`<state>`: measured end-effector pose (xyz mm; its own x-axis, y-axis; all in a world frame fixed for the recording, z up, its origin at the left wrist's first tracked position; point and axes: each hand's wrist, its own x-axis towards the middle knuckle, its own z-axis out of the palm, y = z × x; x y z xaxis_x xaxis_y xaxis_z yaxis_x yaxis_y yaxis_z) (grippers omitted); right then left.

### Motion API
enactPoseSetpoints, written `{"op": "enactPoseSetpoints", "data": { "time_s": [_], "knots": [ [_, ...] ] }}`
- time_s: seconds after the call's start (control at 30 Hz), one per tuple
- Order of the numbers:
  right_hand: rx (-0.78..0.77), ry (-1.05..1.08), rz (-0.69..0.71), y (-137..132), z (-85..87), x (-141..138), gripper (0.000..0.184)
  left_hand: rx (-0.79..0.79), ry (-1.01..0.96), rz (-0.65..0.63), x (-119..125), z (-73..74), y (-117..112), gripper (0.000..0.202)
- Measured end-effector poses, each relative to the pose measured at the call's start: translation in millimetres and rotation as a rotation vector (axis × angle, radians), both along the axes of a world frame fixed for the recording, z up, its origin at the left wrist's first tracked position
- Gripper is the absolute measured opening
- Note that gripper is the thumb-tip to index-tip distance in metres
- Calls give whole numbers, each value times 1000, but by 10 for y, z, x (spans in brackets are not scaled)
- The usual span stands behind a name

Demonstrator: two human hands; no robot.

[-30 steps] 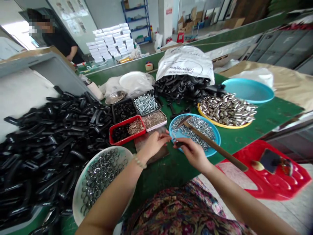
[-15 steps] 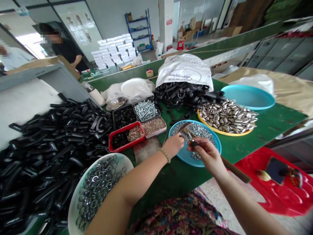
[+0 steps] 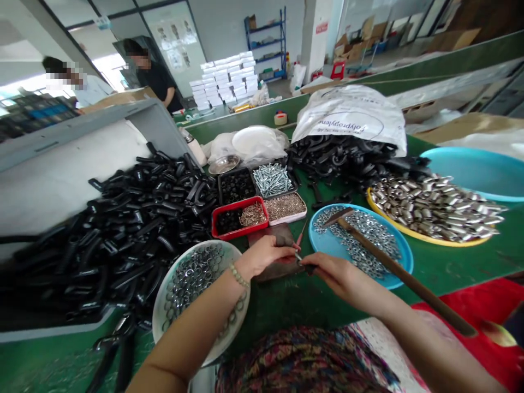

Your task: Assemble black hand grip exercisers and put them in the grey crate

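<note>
At the near middle of the surface (image 3: 270, 311), by a plate (image 3: 277, 272), the right hand (image 3: 338, 274) pinches a dark part (image 3: 310, 269) — the left hand (image 3: 264, 255) meets its metal tip (image 3: 298, 256), grip unclear. Apparently a fitting step, calling for steady alignment.

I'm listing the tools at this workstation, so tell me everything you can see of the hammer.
The hammer has a long, straight, brown handle that looks wooden and a narrow, dark, metallic-looking head tapering at one end. It lies aslant, head over small metal parts in the blue tray; the handle crosses the near right rim and juts past the table edge. The left hand and right hand appear clear of it.
</note>
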<state>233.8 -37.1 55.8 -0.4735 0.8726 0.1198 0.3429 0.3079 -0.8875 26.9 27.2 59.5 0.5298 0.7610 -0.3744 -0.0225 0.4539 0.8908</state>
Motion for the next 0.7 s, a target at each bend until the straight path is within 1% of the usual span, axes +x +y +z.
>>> {"op": "enactPoseSetpoints", "data": {
  "time_s": [0.03,0.1,0.17,0.2,0.27,0.33,0.37,0.4,0.47,0.5,0.53,0.6,0.63,0.67,0.7],
  "knots": [
    [-35,50,12,5,-9,-31,25,53,24,-34,-54,36,-16,22],
    [-160,302,-39,16,-58,-130,20,237,16,-45,-141,113,-63,16],
    [-310,598,-129,24,-117,-253,22,488,30,4,-194,173,-126,6],
    [-373,703,-163,25,-139,-309,25,604,65,47,-210,191,-158,10],
    [-457,783,-191,26,-167,-390,30,771,162,155,-231,205,-211,19],
    [-488,767,-166,33,-189,-421,29,870,240,235,-256,211,-248,26],
    [-493,747,-147,41,-203,-420,27,909,257,233,-274,219,-263,29],
    [-493,730,-134,52,-220,-413,25,946,255,189,-296,232,-275,30],
    [-473,730,-141,76,-262,-391,22,995,231,58,-340,274,-295,31],
    [-455,739,-153,86,-283,-381,21,993,230,22,-358,300,-305,30],
    [-433,745,-163,95,-303,-374,20,968,246,23,-369,329,-316,28],
    [-397,705,-153,103,-343,-371,19,858,272,67,-373,398,-352,28],
    [-383,654,-137,105,-366,-374,20,790,238,47,-373,439,-381,32],
    [-371,591,-124,105,-393,-377,20,729,166,-31,-382,483,-419,35],
    [-362,531,-124,106,-427,-378,22,678,74,-152,-409,526,-466,38]
  ]
}}
